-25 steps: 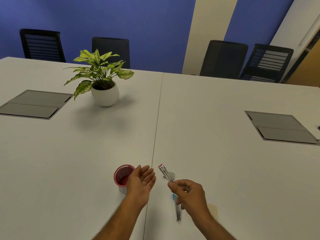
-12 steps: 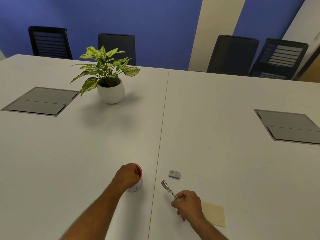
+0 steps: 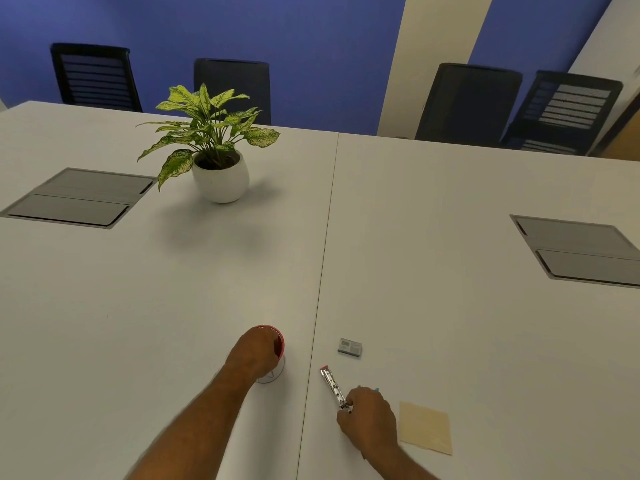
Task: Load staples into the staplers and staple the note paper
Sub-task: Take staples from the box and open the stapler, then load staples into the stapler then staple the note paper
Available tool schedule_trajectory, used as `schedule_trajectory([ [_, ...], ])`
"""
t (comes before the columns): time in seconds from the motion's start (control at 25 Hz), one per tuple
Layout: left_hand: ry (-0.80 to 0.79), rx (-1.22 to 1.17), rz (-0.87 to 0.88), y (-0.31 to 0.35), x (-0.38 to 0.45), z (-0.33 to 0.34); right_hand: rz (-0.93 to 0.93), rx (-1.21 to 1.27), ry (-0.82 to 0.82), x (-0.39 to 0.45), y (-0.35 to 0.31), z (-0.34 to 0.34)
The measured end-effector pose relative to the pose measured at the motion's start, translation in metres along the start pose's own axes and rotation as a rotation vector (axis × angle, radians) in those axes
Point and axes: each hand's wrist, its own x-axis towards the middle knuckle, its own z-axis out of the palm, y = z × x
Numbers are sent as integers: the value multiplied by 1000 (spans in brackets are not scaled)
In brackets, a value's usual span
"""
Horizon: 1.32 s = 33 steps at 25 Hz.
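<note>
Nearest, the right hand (image 3: 369,419) grips an opened stapler (image 3: 333,387), beside unstapled note paper (image 3: 425,427). The left hand (image 3: 254,351) reaches into a red cup (image 3: 280,337), grip hidden. Beyond, a staple box (image 3: 349,347) waits; loading seems unfinished.

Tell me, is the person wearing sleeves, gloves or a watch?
No. Both forearms are bare up to the picture's edge, with no sleeves showing. The left hand and right hand have no gloves, and I see no watch, ring or bracelet.
</note>
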Motion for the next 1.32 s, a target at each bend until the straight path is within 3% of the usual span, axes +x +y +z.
schedule_trajectory([
  [0.2,111,-56,-1,-3,-1,5,-19,-34,-74,0,-3,10],
  [0.4,347,-20,81,-4,-3,-1,-8,-18,-117,6,-4,9],
  [0.52,489,-120,177,9,0,-3,21,55,-29,11,-1,2],
  [0.6,502,-229,254,25,3,-2,41,133,87,21,5,-6],
  [0.76,259,-514,274,62,5,9,38,310,148,47,23,-24],
  [0.96,-123,-763,128,91,7,31,49,426,-159,67,27,-37],
  [1.12,-240,-751,49,108,7,37,54,343,-302,72,17,-40],
  [1.32,-262,-780,35,116,8,37,21,313,-317,75,11,-42],
])
